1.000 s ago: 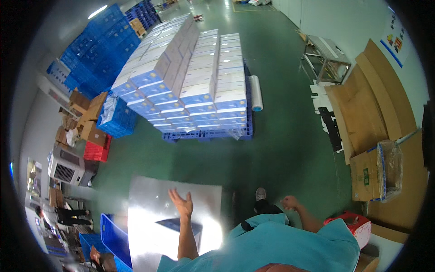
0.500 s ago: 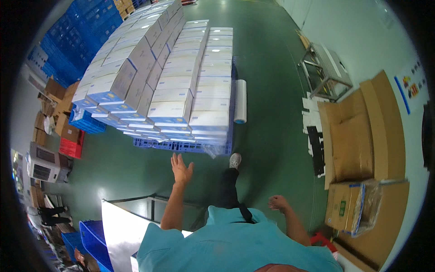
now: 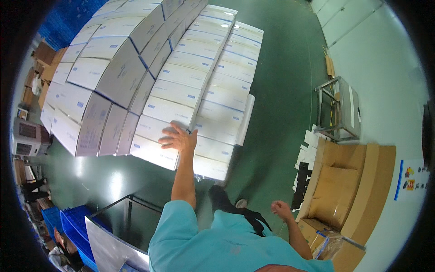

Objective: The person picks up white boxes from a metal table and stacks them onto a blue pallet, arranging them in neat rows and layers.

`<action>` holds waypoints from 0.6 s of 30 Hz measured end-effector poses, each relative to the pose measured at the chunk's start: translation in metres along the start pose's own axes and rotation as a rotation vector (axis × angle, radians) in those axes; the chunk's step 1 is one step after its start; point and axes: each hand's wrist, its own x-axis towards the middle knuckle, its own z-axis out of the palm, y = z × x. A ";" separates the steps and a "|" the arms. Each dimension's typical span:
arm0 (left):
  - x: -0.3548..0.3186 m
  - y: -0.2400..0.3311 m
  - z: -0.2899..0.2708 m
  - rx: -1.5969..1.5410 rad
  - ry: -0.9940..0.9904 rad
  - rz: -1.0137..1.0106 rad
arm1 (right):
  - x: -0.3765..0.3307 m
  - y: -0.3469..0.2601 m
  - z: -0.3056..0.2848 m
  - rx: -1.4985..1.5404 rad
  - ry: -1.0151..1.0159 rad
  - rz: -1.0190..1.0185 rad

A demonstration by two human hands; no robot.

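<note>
My left hand [image 3: 179, 138] is stretched forward with its fingers spread. It lies over the near end of a stack of white cartons [image 3: 156, 132], by the gap between two rows, and seems to rest on the top faces. No object is in it. My right hand [image 3: 282, 210] hangs low at my right side, its fingers loosely curled, with nothing visible in them. The cartons are long and white with small blue marks. A taller block of the same cartons [image 3: 120, 72] rises on the left.
A metal frame stand [image 3: 337, 109] stands along the right wall. Flattened brown cardboard [image 3: 333, 197] leans nearby. At lower left are a metal-topped table [image 3: 111, 245] and blue crates [image 3: 74, 226]. A white roll [image 3: 247, 120] stands beside the stack. Green floor [image 3: 285, 90] runs along the right.
I have stepped closer to the stack, and the view has turned somewhat. My left hand has moved from the space before the cartons to over their tops. The right hand stays low and curled.
</note>
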 end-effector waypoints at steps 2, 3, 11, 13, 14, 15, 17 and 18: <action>0.004 0.017 0.002 -0.024 0.021 -0.031 | 0.006 0.012 -0.022 -0.207 -0.061 0.088; 0.004 0.022 0.004 -0.035 0.035 -0.047 | 0.006 0.018 -0.032 -0.283 -0.115 0.133; 0.009 0.037 0.025 0.061 0.145 -0.139 | 0.028 -0.045 -0.130 -0.098 -0.038 0.220; 0.009 0.039 0.024 0.089 0.137 -0.161 | 0.058 -0.056 -0.165 -0.098 -0.131 0.187; 0.011 0.037 0.025 0.099 0.128 -0.172 | 0.081 -0.054 -0.182 -0.081 -0.163 0.110; 0.012 0.039 0.024 0.107 0.117 -0.182 | 0.107 -0.057 -0.202 -0.173 -0.165 0.085; 0.016 0.058 0.002 0.115 -0.001 -0.252 | 0.158 -0.059 -0.237 -0.342 -0.162 0.048; 0.020 0.072 -0.009 0.115 -0.071 -0.307 | 0.188 -0.038 -0.257 -0.151 -0.104 0.059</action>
